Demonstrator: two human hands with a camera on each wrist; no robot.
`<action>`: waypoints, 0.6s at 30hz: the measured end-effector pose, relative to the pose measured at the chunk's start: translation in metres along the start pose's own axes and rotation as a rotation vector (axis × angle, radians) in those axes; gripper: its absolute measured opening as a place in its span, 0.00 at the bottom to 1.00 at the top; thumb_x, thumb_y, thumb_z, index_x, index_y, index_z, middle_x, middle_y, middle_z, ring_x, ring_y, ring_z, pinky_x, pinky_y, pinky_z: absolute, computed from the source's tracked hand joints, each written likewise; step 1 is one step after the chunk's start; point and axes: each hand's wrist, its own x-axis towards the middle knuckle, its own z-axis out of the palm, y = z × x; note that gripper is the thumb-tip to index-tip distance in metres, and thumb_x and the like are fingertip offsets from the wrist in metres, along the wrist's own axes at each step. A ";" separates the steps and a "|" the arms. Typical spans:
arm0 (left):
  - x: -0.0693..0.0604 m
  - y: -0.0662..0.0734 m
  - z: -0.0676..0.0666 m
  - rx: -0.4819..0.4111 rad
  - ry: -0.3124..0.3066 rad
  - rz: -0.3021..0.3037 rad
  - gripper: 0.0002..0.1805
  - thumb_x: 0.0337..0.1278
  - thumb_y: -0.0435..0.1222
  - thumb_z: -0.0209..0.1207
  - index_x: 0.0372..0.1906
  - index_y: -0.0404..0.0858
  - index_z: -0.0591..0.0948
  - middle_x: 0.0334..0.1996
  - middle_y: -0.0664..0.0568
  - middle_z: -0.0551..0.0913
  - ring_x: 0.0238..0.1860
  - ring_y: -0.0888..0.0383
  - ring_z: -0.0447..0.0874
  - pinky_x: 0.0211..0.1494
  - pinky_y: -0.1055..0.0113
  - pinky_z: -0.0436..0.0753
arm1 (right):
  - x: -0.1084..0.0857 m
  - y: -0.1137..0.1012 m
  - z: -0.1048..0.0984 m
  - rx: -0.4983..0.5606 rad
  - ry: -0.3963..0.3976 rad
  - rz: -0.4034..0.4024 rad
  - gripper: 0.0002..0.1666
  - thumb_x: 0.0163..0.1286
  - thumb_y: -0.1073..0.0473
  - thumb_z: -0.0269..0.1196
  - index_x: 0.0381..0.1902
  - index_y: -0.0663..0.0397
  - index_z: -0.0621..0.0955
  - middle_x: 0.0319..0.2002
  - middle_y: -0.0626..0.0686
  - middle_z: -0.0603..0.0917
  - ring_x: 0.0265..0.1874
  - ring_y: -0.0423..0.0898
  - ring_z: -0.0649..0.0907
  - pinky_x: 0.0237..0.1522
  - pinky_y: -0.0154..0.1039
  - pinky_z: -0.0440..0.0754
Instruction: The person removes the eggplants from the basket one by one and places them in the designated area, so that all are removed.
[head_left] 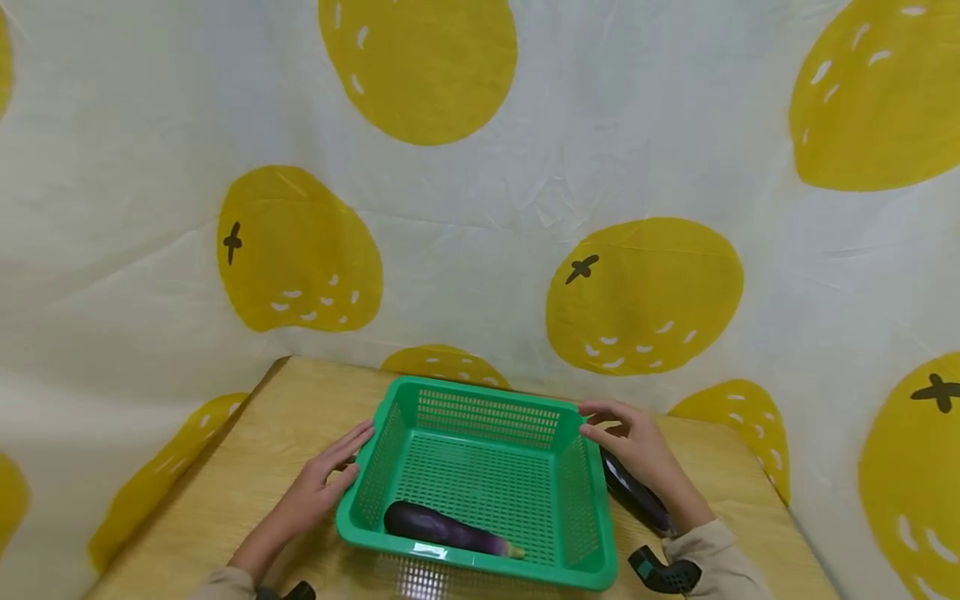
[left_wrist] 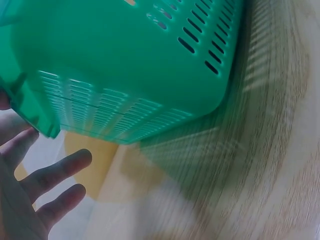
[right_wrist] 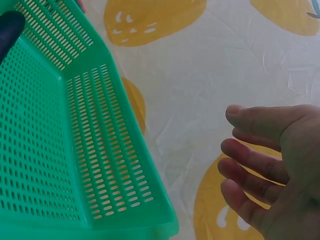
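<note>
Green rectangular plastic basket with slotted walls (head_left: 472,467) has the left hand (head_left: 322,483) touching its left rim, fingers mostly straight; the right hand (head_left: 633,442), near its far right corner, is relaxed, grasping nothing. Inside, a long glossy purple eggplant (head_left: 450,531) lies along the basket's near wall; a dark glossy eggplant (head_left: 636,496) lies outside its right wall. Beneath the basket is a pale wooden table (head_left: 315,404). The step seems to be positioning the basket; the next move probably calls for a firm rim hold or reaching for the outer eggplant.

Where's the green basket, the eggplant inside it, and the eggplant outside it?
Green basket (head_left: 478,477): head view, on its bare floor.
Eggplant inside (head_left: 448,530): head view, on its dark middle.
Eggplant outside (head_left: 635,495): head view, on its shiny dark skin.
</note>
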 end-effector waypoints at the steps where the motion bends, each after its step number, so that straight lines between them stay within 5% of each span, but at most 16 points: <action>1: 0.000 0.000 0.001 -0.001 -0.002 -0.003 0.27 0.79 0.30 0.50 0.78 0.35 0.67 0.77 0.34 0.66 0.75 0.79 0.59 0.57 0.69 0.83 | -0.001 0.000 -0.001 -0.006 0.000 -0.005 0.18 0.73 0.62 0.66 0.58 0.62 0.84 0.53 0.62 0.88 0.45 0.30 0.82 0.45 0.36 0.86; 18: -0.001 0.000 0.006 -0.017 0.055 0.016 0.26 0.77 0.28 0.51 0.75 0.33 0.70 0.77 0.39 0.68 0.73 0.75 0.65 0.53 0.68 0.84 | 0.003 0.000 0.002 -0.013 -0.045 -0.074 0.18 0.73 0.62 0.66 0.58 0.62 0.84 0.52 0.62 0.88 0.45 0.34 0.83 0.45 0.37 0.86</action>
